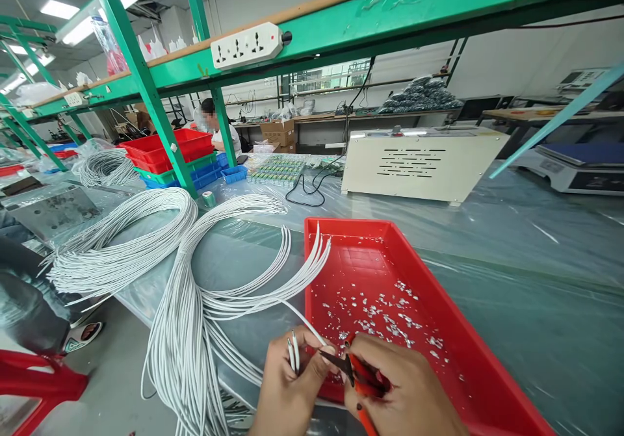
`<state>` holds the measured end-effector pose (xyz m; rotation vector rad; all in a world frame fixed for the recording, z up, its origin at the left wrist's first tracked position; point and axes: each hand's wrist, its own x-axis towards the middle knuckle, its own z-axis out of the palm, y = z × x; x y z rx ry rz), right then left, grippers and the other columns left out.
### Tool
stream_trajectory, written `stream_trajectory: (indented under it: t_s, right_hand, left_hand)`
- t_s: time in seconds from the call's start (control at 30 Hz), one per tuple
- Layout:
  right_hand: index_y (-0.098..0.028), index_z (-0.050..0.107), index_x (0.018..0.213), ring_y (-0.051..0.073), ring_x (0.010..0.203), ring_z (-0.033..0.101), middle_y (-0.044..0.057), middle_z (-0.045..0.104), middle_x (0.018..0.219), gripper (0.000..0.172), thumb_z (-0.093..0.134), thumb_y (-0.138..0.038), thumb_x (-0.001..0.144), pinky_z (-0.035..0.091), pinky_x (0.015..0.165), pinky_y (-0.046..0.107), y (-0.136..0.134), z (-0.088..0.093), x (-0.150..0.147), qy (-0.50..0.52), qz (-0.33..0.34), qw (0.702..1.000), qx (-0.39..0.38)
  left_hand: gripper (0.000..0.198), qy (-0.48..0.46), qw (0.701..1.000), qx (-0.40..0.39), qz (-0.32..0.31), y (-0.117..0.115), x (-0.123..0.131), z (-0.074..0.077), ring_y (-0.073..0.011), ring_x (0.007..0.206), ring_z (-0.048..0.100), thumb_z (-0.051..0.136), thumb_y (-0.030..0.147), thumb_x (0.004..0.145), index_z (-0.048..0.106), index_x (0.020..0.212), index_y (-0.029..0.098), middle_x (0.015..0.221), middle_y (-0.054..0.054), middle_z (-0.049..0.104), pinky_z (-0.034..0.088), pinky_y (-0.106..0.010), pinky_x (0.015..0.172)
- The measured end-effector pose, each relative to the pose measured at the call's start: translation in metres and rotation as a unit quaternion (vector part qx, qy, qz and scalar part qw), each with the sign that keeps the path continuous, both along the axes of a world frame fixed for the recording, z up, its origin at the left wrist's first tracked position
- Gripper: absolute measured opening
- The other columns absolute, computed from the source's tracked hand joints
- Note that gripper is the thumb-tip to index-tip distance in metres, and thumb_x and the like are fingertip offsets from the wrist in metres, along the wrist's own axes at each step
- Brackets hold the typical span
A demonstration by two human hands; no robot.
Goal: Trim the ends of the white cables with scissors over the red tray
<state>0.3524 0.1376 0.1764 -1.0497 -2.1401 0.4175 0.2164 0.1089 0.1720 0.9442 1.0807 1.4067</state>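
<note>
Tray (351, 260) holds pale scraps (391, 324), perhaps insulation; right hand (404, 384) grips cutters (368, 389).

Overhead, a white power strip (248, 46) fixed to a green shelf beam (390, 17). Below, toward the left, red bins (195, 142) stacked above green and blue ones, with a small blue bin (234, 175) just beside. Farther right, a beige box (414, 186) with slotted vents, then a white scale (580, 179) with a blue top. At lower left, a red stool (39, 377). Behind, a person (233, 140) near cardboard boxes (277, 134).
</note>
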Motion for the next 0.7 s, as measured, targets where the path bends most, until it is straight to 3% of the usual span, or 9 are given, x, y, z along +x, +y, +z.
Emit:
stream_trajectory:
  t_s: [0.2, 0.37, 0.43, 0.53, 0.6, 0.7]
  right_hand:
    - [-0.022, 0.033, 0.055, 0.010, 0.045, 0.035, -0.007, 0.037, 0.051, 0.012, 0.040, -0.012, 0.058, 0.027, 0.042, 0.019, 0.001, -0.004, 0.002, 0.038, 0.003, 0.993, -0.109]
    - [-0.022, 0.037, 0.056, 0.012, 0.048, 0.039, -0.006, 0.040, 0.051, 0.010, 0.041, -0.016, 0.063, 0.031, 0.044, 0.020, 0.008, -0.010, 0.004, 0.058, -0.028, 0.982, -0.178]
    - [-0.022, 0.038, 0.055, 0.012, 0.047, 0.041, -0.006, 0.042, 0.050, 0.012, 0.042, -0.017, 0.065, 0.032, 0.043, 0.020, 0.013, -0.012, 0.008, 0.050, -0.059, 0.986, -0.151]
    - [-0.021, 0.050, 0.061, 0.014, 0.048, 0.049, -0.003, 0.054, 0.055, 0.008, 0.046, -0.022, 0.068, 0.037, 0.044, 0.021, 0.023, -0.013, 0.016, 0.022, -0.118, 0.992, -0.038]
    - [-0.019, 0.058, 0.072, 0.016, 0.052, 0.055, 0.001, 0.062, 0.063, 0.013, 0.047, -0.026, 0.072, 0.041, 0.047, 0.023, 0.027, -0.014, 0.021, 0.017, -0.142, 0.990, 0.022]
    - [-0.018, 0.062, 0.072, 0.016, 0.052, 0.059, 0.000, 0.063, 0.060, 0.016, 0.049, -0.027, 0.078, 0.045, 0.047, 0.021, 0.023, -0.014, 0.024, 0.049, -0.115, 0.992, 0.018]
  left_hand:
    - [0.033, -0.005, 0.998, -0.001, -0.069, 0.002, -0.005, 0.014, -0.0136, 0.060, 0.058, 0.064, 0.044, 0.074, 0.058, 0.061, 0.014, 0.060, -0.002, 0.064, 0.043, -0.022, 0.062]
    - [0.027, -0.029, 0.998, -0.049, -0.025, -0.001, -0.006, 0.013, -0.0123, 0.060, 0.055, 0.074, 0.039, 0.066, 0.064, 0.063, 0.014, 0.060, 0.000, 0.064, 0.042, -0.021, 0.063]
    - [0.027, -0.032, 0.997, -0.064, 0.000, -0.001, -0.006, 0.011, -0.0120, 0.059, 0.054, 0.075, 0.039, 0.063, 0.064, 0.064, 0.015, 0.059, 0.000, 0.063, 0.041, -0.022, 0.062]
    - [0.028, -0.048, 0.996, -0.069, 0.028, 0.001, -0.006, 0.007, -0.0126, 0.062, 0.054, 0.076, 0.039, 0.062, 0.062, 0.066, 0.016, 0.060, 0.001, 0.063, 0.039, -0.022, 0.065]
    - [0.028, -0.053, 0.996, -0.075, 0.014, 0.005, -0.008, 0.006, -0.0116, 0.062, 0.053, 0.076, 0.039, 0.063, 0.062, 0.065, 0.015, 0.061, 0.000, 0.062, 0.037, -0.021, 0.061]
    - [0.030, -0.054, 0.995, -0.085, -0.027, 0.011, -0.010, 0.005, -0.0065, 0.051, 0.042, 0.073, 0.040, 0.066, 0.060, 0.061, 0.013, 0.060, 0.001, 0.059, 0.031, -0.019, 0.051]
